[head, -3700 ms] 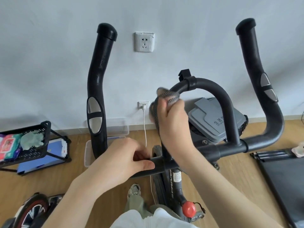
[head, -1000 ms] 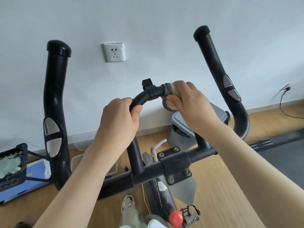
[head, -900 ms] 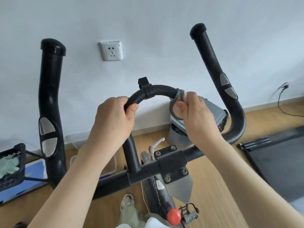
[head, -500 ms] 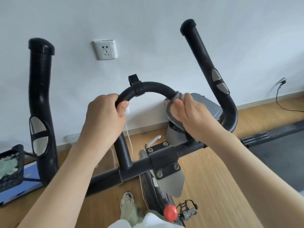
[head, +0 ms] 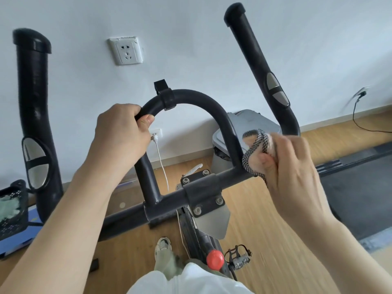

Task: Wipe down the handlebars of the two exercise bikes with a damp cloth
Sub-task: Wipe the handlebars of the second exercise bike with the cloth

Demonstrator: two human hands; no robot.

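A black exercise bike handlebar fills the view, with a central loop, a crossbar and two upright grips. My left hand is wrapped around the loop's left side. My right hand holds a bunched grey checked cloth just right of the loop's lower right leg, by the crossbar; whether the cloth touches the bar I cannot tell.
A grey lidded bin stands by the wall behind the bar. A black mesh rack with a green cloth sits at the left edge. A treadmill deck lies on the right. A red knob and a pedal are below.
My right hand slid the cloth from the loop's top down its right side, then off to the right beside the lower leg. My left hand kept its grip on the loop's left side.
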